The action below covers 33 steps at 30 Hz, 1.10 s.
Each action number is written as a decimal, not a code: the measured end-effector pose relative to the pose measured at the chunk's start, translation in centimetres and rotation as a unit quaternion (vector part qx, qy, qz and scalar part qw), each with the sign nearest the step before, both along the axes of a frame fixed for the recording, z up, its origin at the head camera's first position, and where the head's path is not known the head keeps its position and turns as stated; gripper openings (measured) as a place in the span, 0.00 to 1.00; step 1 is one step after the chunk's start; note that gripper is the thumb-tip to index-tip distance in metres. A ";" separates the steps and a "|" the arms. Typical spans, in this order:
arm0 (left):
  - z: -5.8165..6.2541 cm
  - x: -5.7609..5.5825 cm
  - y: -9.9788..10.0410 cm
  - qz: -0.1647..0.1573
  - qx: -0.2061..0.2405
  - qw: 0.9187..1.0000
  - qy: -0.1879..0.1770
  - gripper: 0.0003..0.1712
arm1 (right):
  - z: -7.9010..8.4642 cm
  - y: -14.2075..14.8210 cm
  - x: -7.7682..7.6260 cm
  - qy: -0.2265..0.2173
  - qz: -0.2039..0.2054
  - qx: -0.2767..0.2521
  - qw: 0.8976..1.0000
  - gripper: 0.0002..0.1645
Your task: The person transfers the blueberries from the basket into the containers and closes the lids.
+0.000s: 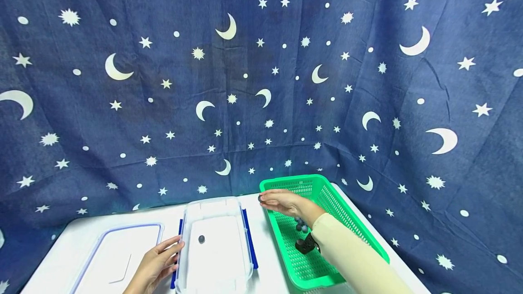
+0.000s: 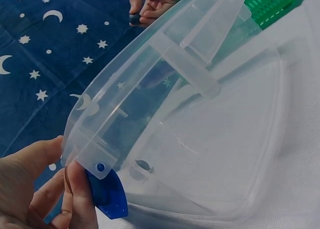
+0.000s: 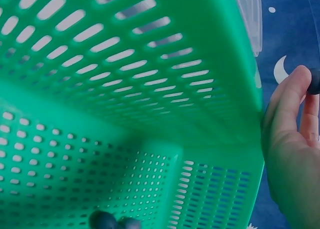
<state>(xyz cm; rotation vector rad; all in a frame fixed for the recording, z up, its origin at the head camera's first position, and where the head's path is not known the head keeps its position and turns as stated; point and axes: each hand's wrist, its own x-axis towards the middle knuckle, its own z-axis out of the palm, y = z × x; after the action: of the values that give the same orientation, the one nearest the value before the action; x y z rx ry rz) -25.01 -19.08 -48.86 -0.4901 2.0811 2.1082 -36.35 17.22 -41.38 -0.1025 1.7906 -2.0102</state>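
My left hand (image 1: 157, 260) pinches the side rim of a clear plastic container (image 1: 189, 210) by its blue latch (image 2: 107, 196), thumb on the outer edge. One dark blueberry (image 1: 201, 239) lies on the container's floor. My right hand (image 1: 283, 203) is raised over the left rim of a green basket (image 1: 290, 264) and pinches another blueberry (image 2: 134, 19) between its fingertips. Several blueberries (image 1: 301, 227) lie inside the basket, partly hidden by the right arm in the head view.
A lid with a blue seal (image 1: 104, 238) lies on the white table (image 1: 265, 257) left of the container. A black wrist camera (image 1: 304, 245) hangs beneath the right wrist, over the basket. Behind the table hangs a dark blue curtain (image 1: 245, 117) with moons and stars.
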 end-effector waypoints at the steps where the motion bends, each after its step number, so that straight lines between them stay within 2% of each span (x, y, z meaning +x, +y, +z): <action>1: 0.0 0.0 0.0 0.001 0.001 1.000 -0.001 0.40 | 0.0 -0.2 -0.1 -0.002 -0.003 -0.001 1.000 0.18; 9: -0.1 0.0 0.1 0.001 0.008 1.000 0.001 0.39 | 0.3 -2.0 -0.3 -0.004 0.000 0.006 1.000 0.24; 18: -0.3 0.0 -0.1 -0.006 -0.006 1.000 0.011 0.37 | 0.5 -3.9 -0.8 -0.001 0.006 0.000 1.000 0.22; 33: -0.1 0.2 0.0 -0.009 0.010 1.000 0.011 0.36 | 0.7 -6.7 -1.3 -0.010 -0.011 -0.003 1.000 0.20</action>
<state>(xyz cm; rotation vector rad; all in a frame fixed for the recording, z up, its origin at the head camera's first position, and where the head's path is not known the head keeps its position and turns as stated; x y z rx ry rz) -24.84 -19.12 -48.99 -0.4450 2.0661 2.1323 -37.67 10.51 -40.65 -0.0638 1.7816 -2.0248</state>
